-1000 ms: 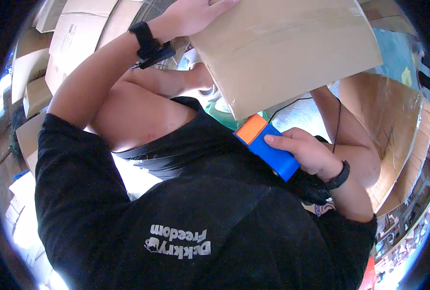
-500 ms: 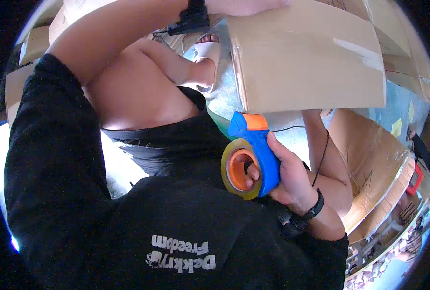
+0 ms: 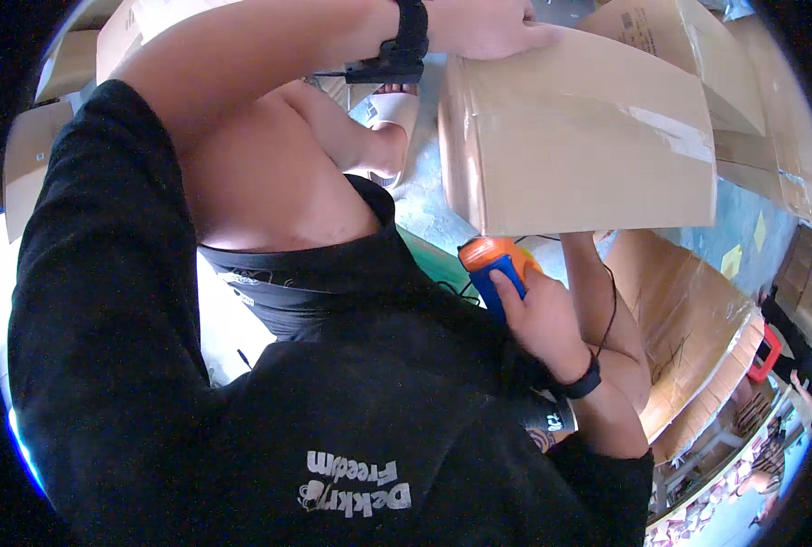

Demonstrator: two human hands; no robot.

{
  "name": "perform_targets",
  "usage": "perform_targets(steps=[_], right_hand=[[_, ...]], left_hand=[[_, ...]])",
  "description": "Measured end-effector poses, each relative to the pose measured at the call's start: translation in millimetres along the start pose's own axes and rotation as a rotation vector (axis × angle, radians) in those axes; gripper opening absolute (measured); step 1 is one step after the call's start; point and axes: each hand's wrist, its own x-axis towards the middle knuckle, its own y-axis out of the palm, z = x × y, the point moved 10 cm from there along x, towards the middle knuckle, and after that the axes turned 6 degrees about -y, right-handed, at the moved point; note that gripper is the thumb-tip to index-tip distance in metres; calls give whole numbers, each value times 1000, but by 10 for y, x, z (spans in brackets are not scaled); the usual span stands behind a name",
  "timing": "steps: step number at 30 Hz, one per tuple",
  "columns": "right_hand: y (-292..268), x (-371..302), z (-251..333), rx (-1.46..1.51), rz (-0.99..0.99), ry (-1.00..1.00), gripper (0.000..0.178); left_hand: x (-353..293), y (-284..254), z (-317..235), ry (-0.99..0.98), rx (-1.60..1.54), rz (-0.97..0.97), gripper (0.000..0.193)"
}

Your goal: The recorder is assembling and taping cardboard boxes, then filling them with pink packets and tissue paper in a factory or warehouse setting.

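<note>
A brown cardboard box (image 3: pixel 579 137) stands in front of me with a strip of clear tape across its face. My left hand (image 3: pixel 492 29) reaches over and grips its far top edge; some fingers are hidden behind the board. A tape dispenser (image 3: pixel 494 284), blue with an orange head, is wrapped in my right hand (image 3: pixel 549 321). Its head is right by the near lower edge of the box, at the corner; whether they touch I cannot tell. The tape roll is mostly hidden behind the hand.
More cardboard boxes (image 3: pixel 770 100) stand at the far right. An open cardboard piece (image 3: pixel 679 319) leans beside my right leg, near a red handle-like thing (image 3: pixel 765 354). My sandalled foot (image 3: pixel 389 146) is left of the box on the bluish floor (image 3: pixel 424 205).
The right hand has turned the dispenser, so its head now faces the box edge and the roll is hidden. My left hand and the box have shifted slightly nearer.
</note>
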Motion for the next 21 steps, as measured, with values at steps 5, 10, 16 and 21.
perform_targets(steps=[5,10,16,21], right_hand=[[-427,-7,0,82,278,-88,48],[-1670,-111,-104,409,364,-138,45],[-3209,818,-1509,-209,-656,-54,58],[-3280,1217,-2346,142,-904,-7,65]], left_hand=[[9,-245,103,87,-198,-133,40],[-201,-140,173,-170,-186,-63,39],[-669,398,29,-270,-637,-269,34],[-1564,508,-419,-197,-521,-707,74]])
